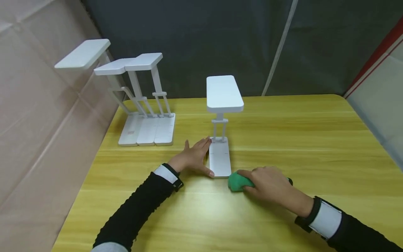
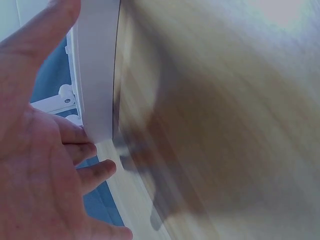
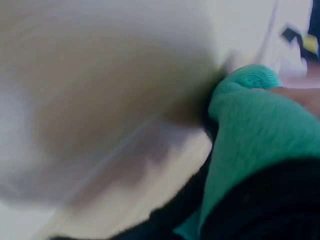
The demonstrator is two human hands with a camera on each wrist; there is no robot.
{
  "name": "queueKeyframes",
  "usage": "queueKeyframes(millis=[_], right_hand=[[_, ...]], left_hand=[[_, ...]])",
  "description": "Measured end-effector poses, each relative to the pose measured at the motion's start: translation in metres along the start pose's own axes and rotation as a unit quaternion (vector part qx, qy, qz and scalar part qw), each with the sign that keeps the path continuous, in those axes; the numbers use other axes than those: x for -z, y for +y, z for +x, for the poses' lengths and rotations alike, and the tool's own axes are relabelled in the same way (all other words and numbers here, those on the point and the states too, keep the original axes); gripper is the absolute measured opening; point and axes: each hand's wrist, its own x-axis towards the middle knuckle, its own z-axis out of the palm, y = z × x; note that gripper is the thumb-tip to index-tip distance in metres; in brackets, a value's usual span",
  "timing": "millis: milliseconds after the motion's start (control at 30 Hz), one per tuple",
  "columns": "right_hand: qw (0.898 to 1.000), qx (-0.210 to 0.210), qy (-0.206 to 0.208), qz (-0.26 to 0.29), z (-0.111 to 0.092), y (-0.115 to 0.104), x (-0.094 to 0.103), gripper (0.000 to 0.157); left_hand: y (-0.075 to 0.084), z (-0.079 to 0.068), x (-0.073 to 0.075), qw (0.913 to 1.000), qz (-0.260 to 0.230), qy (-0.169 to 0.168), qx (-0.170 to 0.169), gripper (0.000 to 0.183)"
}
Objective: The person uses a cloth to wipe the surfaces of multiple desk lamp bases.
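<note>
A white desk lamp (image 1: pixel 219 157) with a flat rectangular head (image 1: pixel 224 92) stands upright mid-table. My left hand (image 1: pixel 195 157) rests against the left side of its base, thumb at the near corner, fingers stretched toward the far end. In the left wrist view the base edge (image 2: pixel 97 70) runs along my spread fingers. My right hand (image 1: pixel 270 183) grips a bunched green cloth (image 1: pixel 238 182) beside the base's near right corner. The cloth (image 3: pixel 260 120) fills much of the right wrist view, which is blurred and hides most of the fingers.
Several similar white lamps (image 1: pixel 146 129) stand side by side at the back left of the wooden table (image 1: pixel 299 140). A dark curtain (image 1: pixel 189 42) hangs behind the table, and a pale sheet (image 1: pixel 37 140) borders it on the left.
</note>
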Motion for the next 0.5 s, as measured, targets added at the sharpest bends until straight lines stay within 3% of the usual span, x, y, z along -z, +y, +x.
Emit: queueKeyframes(millis=[167,333,500], right_hand=[[0.999,-0.021,-0.024,0.030,-0.023,0.029,0.020,0.046],[0.995,0.032,-0.052,0.081,-0.037,0.035,0.030,0.046],[0.991,0.088,-0.038,0.097,-0.044,0.028,0.027,0.046]], left_hand=[[0.001,0.009,0.000,0.9998,0.021,0.002,-0.004,0.122],[0.010,0.034,0.008,0.9992,0.039,-0.001,-0.012,0.121],[0.030,0.070,0.017,0.9994,0.029,-0.013,-0.014,0.120]])
